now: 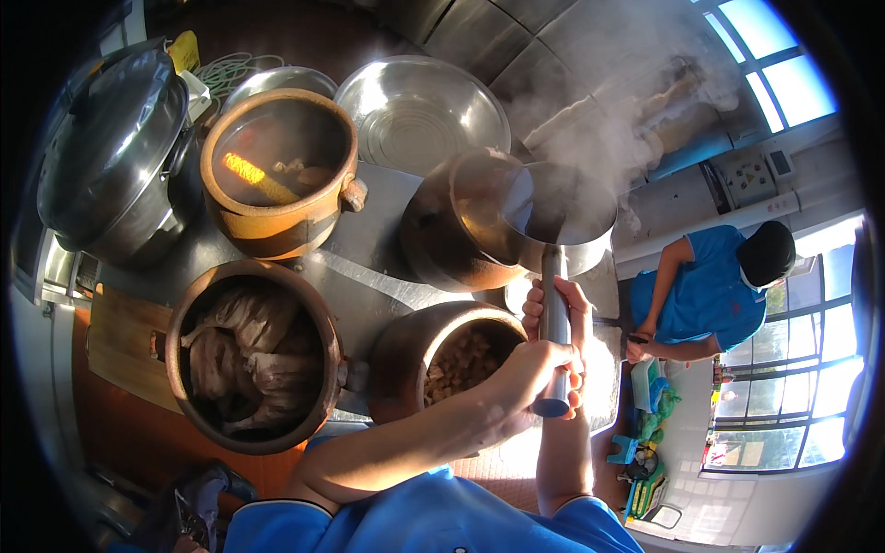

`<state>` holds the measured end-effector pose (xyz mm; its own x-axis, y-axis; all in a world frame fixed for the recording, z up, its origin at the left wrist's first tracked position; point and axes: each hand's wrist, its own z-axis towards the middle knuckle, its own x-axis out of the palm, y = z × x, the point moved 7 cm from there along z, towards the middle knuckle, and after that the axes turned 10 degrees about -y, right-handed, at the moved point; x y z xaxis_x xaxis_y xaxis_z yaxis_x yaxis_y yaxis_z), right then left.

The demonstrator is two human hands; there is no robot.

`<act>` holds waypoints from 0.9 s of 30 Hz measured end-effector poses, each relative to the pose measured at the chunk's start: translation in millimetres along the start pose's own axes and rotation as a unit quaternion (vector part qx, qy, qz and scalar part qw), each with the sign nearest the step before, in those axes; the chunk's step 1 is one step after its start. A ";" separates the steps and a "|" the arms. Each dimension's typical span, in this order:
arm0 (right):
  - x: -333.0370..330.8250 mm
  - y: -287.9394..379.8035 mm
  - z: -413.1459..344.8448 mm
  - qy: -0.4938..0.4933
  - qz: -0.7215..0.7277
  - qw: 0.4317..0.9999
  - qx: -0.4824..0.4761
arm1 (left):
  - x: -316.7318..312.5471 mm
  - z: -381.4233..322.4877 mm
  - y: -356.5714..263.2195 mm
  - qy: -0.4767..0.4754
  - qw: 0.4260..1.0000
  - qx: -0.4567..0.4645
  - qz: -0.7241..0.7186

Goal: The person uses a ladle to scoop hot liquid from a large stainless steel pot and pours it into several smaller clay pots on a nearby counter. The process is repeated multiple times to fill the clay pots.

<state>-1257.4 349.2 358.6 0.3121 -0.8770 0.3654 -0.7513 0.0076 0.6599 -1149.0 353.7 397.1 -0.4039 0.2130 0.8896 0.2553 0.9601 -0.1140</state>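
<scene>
Both my hands grip the tubular metal handle (555, 321) of a steaming saucepan (579, 207). My left hand (529, 377) wraps the handle near its blunt end. My right hand (577, 304) holds it closer to the bowl. The saucepan's rim overlaps the mouth of a brown clay pot (432, 225), and liquid shows between them; whether it is flowing cannot be told. Below that, partly behind my left forearm, a second clay pot (387, 373) contains diced brown pieces (460, 370). Steam blurs the area above the saucepan.
A clay pot (276, 231) holds broth and corn (259, 176); another (332, 387) holds large meat pieces (256, 359). Behind stand a wide steel basin (415, 131) and a lidded metal pot (117, 152). A wooden board (128, 339) lies left. A person (712, 290) in blue stands right.
</scene>
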 end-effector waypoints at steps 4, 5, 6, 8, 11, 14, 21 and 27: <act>2.3 -0.1 3.6 -0.003 -0.015 1.000 0.000 | -2.6 0.6 -3.5 -0.002 1.000 0.009 -0.014; 2.7 -0.4 5.0 -0.007 -0.018 1.000 -0.003 | -3.6 1.2 -5.0 0.000 1.000 0.014 -0.016; 2.6 0.0 5.8 -0.013 -0.027 0.999 -0.011 | -5.6 2.0 -6.0 -0.003 1.000 0.016 -0.019; 1.7 0.6 7.2 -0.035 -0.042 0.998 -0.027 | -6.6 2.9 -7.0 0.010 0.999 0.009 -0.038; 6.7 0.3 8.2 -0.036 -0.029 0.998 -0.030 | -9.6 3.9 -8.4 0.015 0.999 0.006 -0.047; 9.5 1.8 5.2 -0.056 -0.047 0.996 -0.043 | -10.5 6.0 -8.8 0.026 0.998 -0.008 -0.065; 14.9 5.4 -7.3 -0.111 -0.116 0.982 -0.104 | -10.9 7.9 -8.4 0.108 0.985 -0.013 -0.136; 14.0 19.7 -19.7 -0.152 -0.203 0.954 -0.161 | -4.8 10.4 -2.5 0.227 0.953 -0.056 -0.191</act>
<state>-1256.4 346.6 389.7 0.3194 -0.9375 -0.1380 -0.3710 -0.2577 0.8921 -1156.9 352.2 388.5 -0.0709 -0.2730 0.9594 0.2677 0.9213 0.2819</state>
